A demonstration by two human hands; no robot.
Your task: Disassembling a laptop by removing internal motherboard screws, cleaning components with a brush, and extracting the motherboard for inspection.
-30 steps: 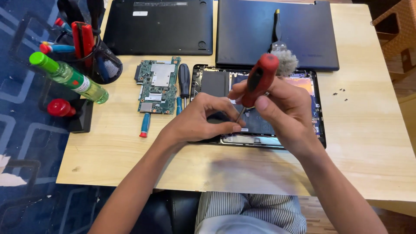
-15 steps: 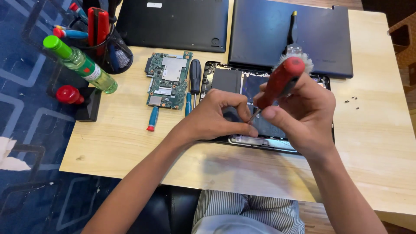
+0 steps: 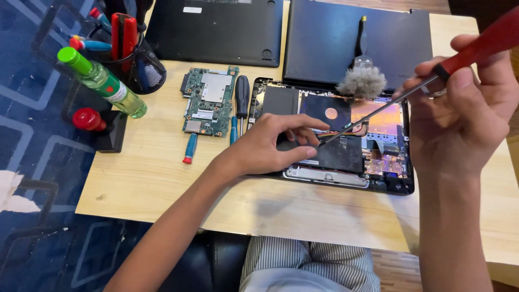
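Observation:
An opened laptop base lies on the wooden table, its black battery and copper parts exposed. My left hand rests on its left half, fingers pinched near the tip of a screwdriver. My right hand holds that red-handled screwdriver raised and slanted, its metal shaft pointing down-left toward my left fingertips. A grey fluffy brush lies across the base's far edge.
A green circuit board lies left of the base, with a black screwdriver and a blue-red one beside it. A green bottle, a tool cup and a red-knobbed black block stand at the left. Two dark laptop covers lie at the back.
My right hand has lifted up and to the right with the screwdriver, tilting it flatter. My left hand stays on the laptop base. The view has drawn closer.

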